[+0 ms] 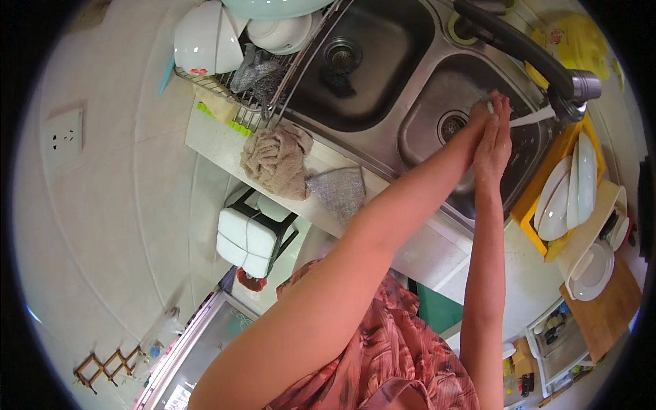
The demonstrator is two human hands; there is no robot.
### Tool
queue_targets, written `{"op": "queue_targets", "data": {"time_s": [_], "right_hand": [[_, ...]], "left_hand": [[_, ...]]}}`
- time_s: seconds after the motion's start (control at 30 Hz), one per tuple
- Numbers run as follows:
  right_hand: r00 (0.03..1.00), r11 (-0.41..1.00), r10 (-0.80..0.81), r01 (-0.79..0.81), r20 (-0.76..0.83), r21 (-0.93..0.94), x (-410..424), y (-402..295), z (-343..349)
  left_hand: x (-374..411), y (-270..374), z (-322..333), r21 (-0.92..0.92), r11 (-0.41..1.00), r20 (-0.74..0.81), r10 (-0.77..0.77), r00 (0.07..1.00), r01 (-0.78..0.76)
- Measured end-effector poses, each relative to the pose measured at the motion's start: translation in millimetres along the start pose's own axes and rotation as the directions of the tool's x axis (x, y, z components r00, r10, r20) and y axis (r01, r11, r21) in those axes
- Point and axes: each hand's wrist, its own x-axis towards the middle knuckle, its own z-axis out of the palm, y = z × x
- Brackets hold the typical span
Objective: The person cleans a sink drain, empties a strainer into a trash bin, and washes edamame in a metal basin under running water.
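Observation:
My left hand (pixel 480 114) and my right hand (pixel 494 146) are pressed together over the right bowl (pixel 428 110) of a stainless steel double sink. A stream of water (pixel 534 117) from the black faucet (pixel 530 48) runs onto them from the right. The right palm lies along the left hand and hides part of its fingers. Something small and white shows between the fingertips, and I cannot tell whether it is water, foam or an object. Just left of the hands is the bowl's round drain strainer (pixel 453 126).
A dark scrubber (pixel 338 84) lies in the left bowl (pixel 394 56). The dish rack (pixel 205 84) holds white bowls (pixel 205 41). On the counter edge lie a brown towel (pixel 277 161) and a grey mesh cloth (pixel 339 192). Plates (pixel 553 200) stand in a yellow rack (pixel 528 225) at right.

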Motion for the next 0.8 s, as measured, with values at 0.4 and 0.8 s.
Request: {"op": "queue_targets", "data": {"time_s": [0.4,0.8], "right_hand": [[0.98,0.985,0.151,-0.16,-0.129,-0.062,-11.1,17.9,-23.1],[0.937,0.966,0.176,-0.223,-0.301,-0.128,-8.4,-9.6,-11.1]], "left_hand": [[-3.3,14.6,0.5,0.084,0.938,-0.211,-0.315,0.925,0.338],[-7.1,36.1,22.6,0.225,0.887,-0.02,-0.41,0.912,0.403]]}}
